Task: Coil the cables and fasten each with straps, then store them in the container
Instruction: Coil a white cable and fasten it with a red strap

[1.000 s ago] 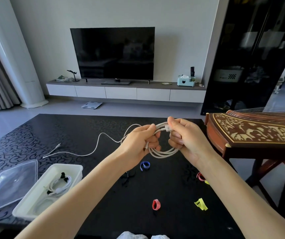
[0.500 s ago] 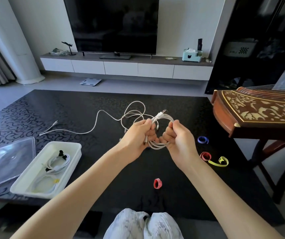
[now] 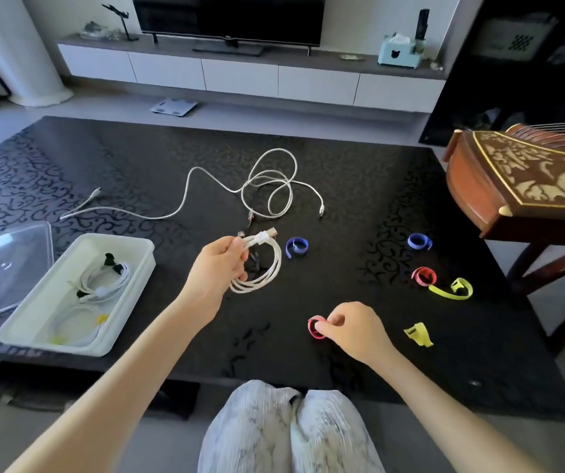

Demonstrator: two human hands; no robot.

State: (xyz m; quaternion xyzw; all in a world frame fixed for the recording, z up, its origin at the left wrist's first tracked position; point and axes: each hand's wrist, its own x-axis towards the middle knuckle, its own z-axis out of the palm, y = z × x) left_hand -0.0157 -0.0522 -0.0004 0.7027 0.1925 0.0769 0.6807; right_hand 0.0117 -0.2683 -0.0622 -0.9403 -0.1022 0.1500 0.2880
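**Your right hand (image 3: 349, 331) has left the coiled cable (image 3: 264, 268)**

On the black table (image 3: 342, 186), the white container (image 3: 69, 348) sits at your left. Your left hand (image 3: 219, 268) alone grips the coiled cable, near the container. Your right hand pinches a red strap (image 3: 314, 327) by the front edge.

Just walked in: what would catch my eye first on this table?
The left hand holds a coiled white cable over the black table, while the right hand pinches a red strap nearer the person. At the left, a white container holds bundled cables.
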